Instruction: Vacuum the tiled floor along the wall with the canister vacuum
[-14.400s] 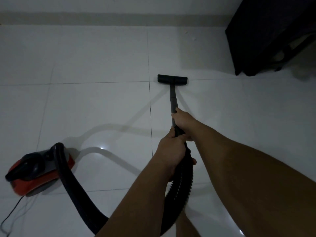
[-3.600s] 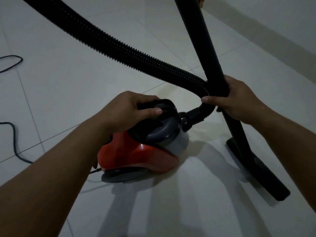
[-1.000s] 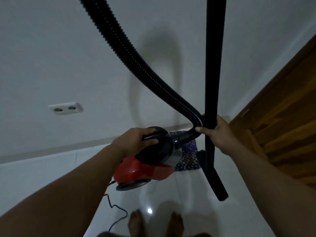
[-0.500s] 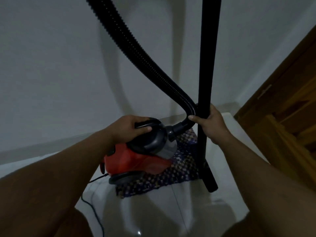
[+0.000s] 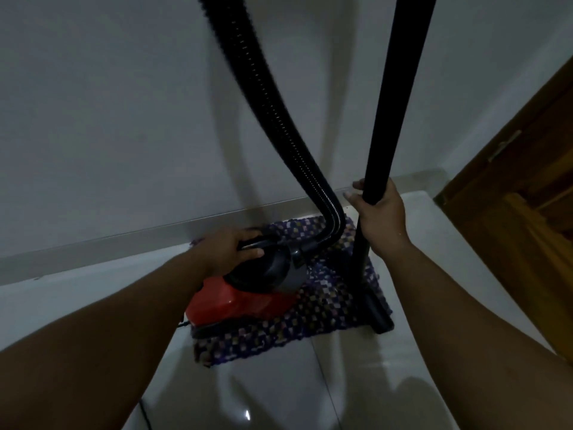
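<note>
The red and black canister vacuum (image 5: 238, 302) sits low over a patterned purple mat (image 5: 313, 318) beside the wall. My left hand (image 5: 228, 251) grips its black top handle. A ribbed black hose (image 5: 273, 110) rises from the canister's front and leaves the top of the frame. My right hand (image 5: 379, 215) holds the upright black wand (image 5: 393, 97), fingers partly loosened around it. The wand's floor nozzle (image 5: 378, 315) rests at the mat's right edge. The tiled floor (image 5: 356, 383) is white and glossy.
A white wall with a grey skirting strip (image 5: 93, 246) runs behind the mat. A brown wooden door (image 5: 527, 187) stands at the right. The thin power cord (image 5: 145, 414) trails off at the bottom left.
I have carried the canister and wand lower and closer to the wall, over the mat. My right hand's fingers have loosened on the wand. The view has dropped towards the floor.
</note>
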